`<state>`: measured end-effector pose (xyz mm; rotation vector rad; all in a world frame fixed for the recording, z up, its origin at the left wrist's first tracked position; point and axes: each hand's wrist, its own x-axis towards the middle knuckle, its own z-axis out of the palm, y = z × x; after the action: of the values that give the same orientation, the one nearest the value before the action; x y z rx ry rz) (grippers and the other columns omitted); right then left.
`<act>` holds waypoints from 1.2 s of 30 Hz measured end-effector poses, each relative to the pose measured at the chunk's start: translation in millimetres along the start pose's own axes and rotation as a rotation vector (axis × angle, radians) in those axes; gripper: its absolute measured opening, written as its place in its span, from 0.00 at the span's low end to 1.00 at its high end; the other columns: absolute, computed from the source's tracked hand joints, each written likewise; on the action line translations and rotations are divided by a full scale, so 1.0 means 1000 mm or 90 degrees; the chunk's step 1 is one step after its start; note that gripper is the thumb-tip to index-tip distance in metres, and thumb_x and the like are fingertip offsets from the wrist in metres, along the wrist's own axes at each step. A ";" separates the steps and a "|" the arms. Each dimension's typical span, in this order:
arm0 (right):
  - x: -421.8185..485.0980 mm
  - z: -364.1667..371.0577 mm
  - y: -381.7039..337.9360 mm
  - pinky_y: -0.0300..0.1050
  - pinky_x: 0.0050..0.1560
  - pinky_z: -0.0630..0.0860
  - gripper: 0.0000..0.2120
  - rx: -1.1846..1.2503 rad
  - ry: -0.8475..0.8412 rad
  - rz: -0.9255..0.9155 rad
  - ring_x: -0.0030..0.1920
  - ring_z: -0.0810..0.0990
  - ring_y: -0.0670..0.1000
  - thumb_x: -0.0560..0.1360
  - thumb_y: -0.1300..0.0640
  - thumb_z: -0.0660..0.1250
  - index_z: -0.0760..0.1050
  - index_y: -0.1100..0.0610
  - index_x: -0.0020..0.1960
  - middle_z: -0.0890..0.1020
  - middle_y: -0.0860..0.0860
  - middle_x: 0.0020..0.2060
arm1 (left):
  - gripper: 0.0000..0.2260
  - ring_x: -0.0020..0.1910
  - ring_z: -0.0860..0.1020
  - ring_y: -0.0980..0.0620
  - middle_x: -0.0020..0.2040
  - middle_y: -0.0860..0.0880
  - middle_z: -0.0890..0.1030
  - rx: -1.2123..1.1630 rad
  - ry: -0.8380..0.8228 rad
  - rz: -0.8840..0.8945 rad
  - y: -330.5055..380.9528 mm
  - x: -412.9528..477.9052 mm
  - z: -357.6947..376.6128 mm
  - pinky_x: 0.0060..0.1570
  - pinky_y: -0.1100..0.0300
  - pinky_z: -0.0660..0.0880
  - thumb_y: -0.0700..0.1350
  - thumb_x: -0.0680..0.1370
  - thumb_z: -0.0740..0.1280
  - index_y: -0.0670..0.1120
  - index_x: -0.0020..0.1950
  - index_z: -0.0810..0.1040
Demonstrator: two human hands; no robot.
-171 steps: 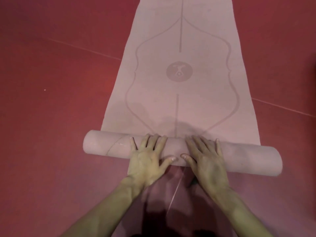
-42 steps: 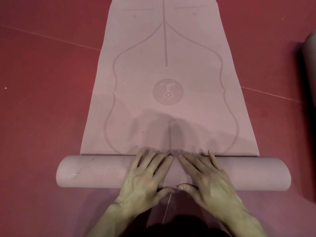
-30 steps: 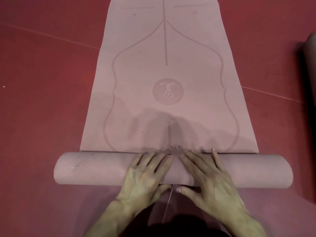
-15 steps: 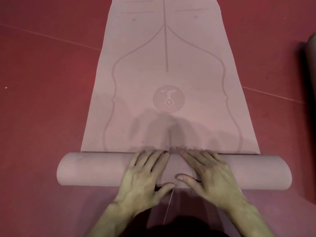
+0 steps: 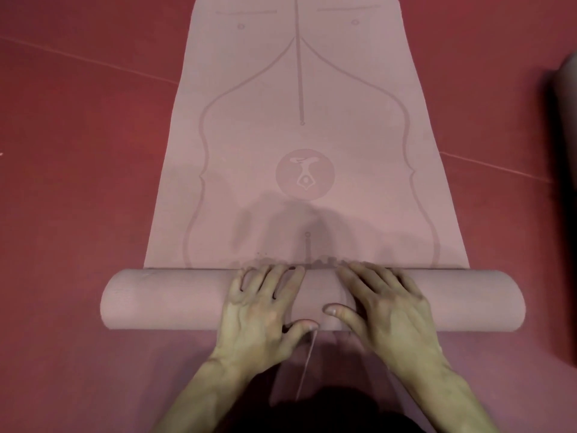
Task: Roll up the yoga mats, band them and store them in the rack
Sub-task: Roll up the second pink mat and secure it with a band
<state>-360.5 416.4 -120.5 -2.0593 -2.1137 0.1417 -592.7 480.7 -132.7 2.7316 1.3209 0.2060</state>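
A pink yoga mat (image 5: 299,98) with a printed outline and a round emblem lies flat on the red floor, running away from me. Its near end is wound into a thick roll (image 5: 168,300) lying crosswise. My left hand (image 5: 259,310) rests palm-down on the roll just left of centre, fingers straight and spread over its top. My right hand (image 5: 384,307) lies flat on the roll just right of centre, thumb pointing inward. Both hands press on the roll; neither curls round it.
Red floor (image 5: 78,182) with thin pale seams surrounds the mat. A dark rolled object (image 5: 566,189) lies along the right edge of view. A thin pale cord (image 5: 307,360) trails from under the roll toward me.
The roll has grown thicker and advanced up the mat since the oldest frame. In the last second my hands shifted slightly on top of it, with the roll nearly in place.
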 end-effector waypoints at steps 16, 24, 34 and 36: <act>0.000 0.008 -0.024 0.65 0.72 0.67 0.27 0.005 0.084 0.103 0.71 0.76 0.58 0.81 0.39 0.64 0.77 0.55 0.72 0.81 0.51 0.68 | 0.21 0.63 0.79 0.46 0.61 0.50 0.82 -0.014 0.035 -0.113 0.008 0.029 0.004 0.69 0.28 0.64 0.61 0.83 0.56 0.56 0.69 0.81; 0.008 0.015 -0.020 0.67 0.75 0.63 0.28 0.006 0.064 0.118 0.72 0.74 0.56 0.82 0.35 0.58 0.77 0.51 0.73 0.80 0.49 0.70 | 0.35 0.75 0.71 0.40 0.74 0.45 0.74 0.038 -0.011 -0.026 0.003 0.007 0.004 0.71 0.28 0.60 0.71 0.78 0.63 0.50 0.78 0.72; 0.012 0.020 -0.022 0.67 0.75 0.60 0.25 0.030 0.099 0.131 0.72 0.73 0.57 0.82 0.40 0.61 0.77 0.52 0.72 0.80 0.50 0.68 | 0.34 0.70 0.73 0.40 0.72 0.45 0.75 0.053 -0.039 -0.040 0.001 0.019 0.000 0.68 0.31 0.64 0.72 0.79 0.59 0.51 0.78 0.71; 0.019 0.022 -0.017 0.65 0.74 0.62 0.24 0.027 0.098 0.122 0.69 0.75 0.57 0.82 0.39 0.60 0.79 0.52 0.70 0.81 0.49 0.66 | 0.33 0.69 0.73 0.41 0.71 0.46 0.76 0.046 -0.039 -0.042 -0.001 0.025 -0.001 0.68 0.32 0.64 0.70 0.81 0.56 0.51 0.77 0.71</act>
<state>-381.8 436.1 -137.1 -2.1698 -1.8092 0.0512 -578.4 500.8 -129.7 2.7232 1.4257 0.0708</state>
